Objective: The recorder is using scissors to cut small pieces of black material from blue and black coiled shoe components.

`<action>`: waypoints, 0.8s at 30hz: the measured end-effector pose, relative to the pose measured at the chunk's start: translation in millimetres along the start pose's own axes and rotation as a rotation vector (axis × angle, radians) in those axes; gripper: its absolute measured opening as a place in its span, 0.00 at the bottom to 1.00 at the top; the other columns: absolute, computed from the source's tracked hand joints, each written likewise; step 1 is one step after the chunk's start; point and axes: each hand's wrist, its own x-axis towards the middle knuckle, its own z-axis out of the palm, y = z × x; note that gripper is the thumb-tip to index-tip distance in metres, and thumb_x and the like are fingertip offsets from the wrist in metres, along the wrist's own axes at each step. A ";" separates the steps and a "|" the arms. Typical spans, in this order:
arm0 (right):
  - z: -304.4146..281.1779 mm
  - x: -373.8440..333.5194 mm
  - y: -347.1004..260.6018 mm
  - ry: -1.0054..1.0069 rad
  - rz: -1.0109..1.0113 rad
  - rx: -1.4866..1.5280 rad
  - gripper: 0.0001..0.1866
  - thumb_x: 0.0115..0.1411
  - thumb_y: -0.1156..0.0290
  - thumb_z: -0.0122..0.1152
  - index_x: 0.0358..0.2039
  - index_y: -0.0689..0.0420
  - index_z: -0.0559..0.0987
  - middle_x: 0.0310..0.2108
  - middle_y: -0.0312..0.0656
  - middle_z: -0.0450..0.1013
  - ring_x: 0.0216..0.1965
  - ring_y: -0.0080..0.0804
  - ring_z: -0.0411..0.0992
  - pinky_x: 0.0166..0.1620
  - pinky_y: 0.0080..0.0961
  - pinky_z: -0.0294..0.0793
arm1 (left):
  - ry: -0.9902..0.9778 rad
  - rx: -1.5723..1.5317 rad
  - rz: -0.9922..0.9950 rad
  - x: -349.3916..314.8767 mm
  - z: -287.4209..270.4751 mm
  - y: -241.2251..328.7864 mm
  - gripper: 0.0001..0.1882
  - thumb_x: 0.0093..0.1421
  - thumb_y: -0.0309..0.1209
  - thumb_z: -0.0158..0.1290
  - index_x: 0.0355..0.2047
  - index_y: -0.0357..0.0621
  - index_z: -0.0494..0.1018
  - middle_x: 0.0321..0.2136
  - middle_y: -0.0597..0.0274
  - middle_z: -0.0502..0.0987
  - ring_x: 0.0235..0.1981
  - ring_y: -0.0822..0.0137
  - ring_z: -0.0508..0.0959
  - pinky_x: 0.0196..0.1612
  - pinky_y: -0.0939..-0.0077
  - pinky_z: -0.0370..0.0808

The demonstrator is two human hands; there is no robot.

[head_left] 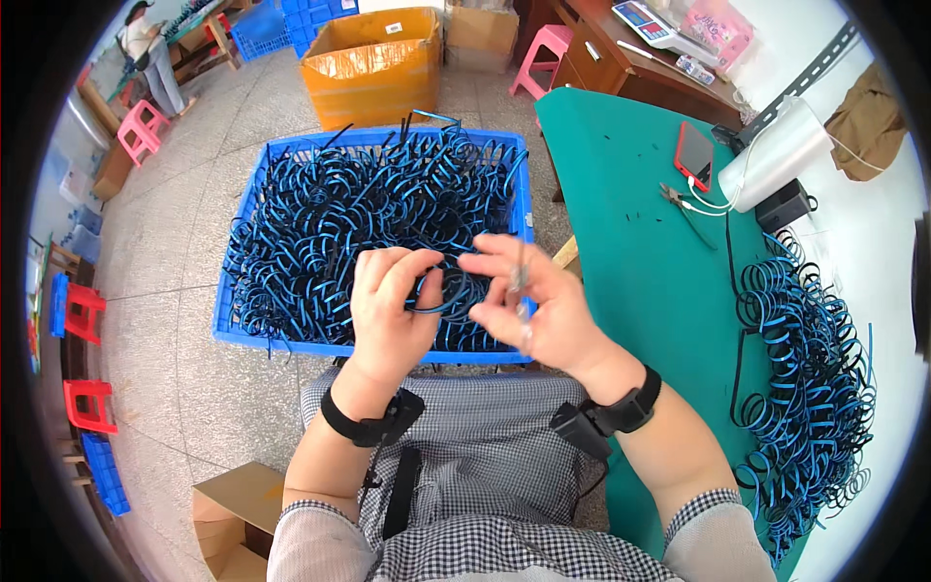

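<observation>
while the left grip [390,312] is nearly closed on a blue-and-black coiled strip [444,308] above the blue plastic crate [238,333], the right grip [538,303] stands with fingers parted; motion blur prevents telling its hold. loose loops in the tangled blue-and-black coils [330,213] beneath could snag the strip; a slack pinch could drop it.

Thin seams cross the speckled grey floor [184,242]. Two red plastic stools [89,393] stand at left, a pink stool [144,117] far left. A green-topped table [630,281] runs along the white wall [897,257] at right; a brown wooden desk [593,60] stands beyond.
</observation>
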 end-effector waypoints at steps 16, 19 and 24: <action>3.0 -7.5 -16.9 0.105 -0.721 -0.524 0.22 0.38 0.81 0.61 0.37 0.54 0.72 0.26 0.39 0.72 0.24 0.35 0.71 0.27 0.25 0.71 | 0.156 -1.075 -0.926 7.3 -46.7 85.5 0.14 0.60 0.28 0.40 0.44 0.35 0.68 0.35 0.53 0.74 0.18 0.77 0.69 0.12 0.91 0.57; 1.5 -6.8 -16.4 0.073 -0.808 -0.526 0.21 0.37 0.81 0.62 0.36 0.55 0.72 0.26 0.39 0.71 0.24 0.35 0.70 0.26 0.24 0.71 | 0.001 -1.320 -1.044 17.9 -58.8 97.2 0.15 0.61 0.33 0.40 0.41 0.34 0.68 0.29 0.55 0.75 0.14 0.75 0.68 0.11 0.91 0.57; 7.6 -11.8 -26.1 0.052 -0.781 -0.398 0.20 0.39 0.82 0.63 0.36 0.56 0.72 0.27 0.39 0.72 0.23 0.28 0.71 0.25 0.19 0.70 | -0.012 -1.403 -1.041 5.8 -61.0 96.9 0.11 0.59 0.31 0.46 0.37 0.37 0.72 0.21 0.64 0.74 0.16 0.77 0.70 0.14 0.89 0.61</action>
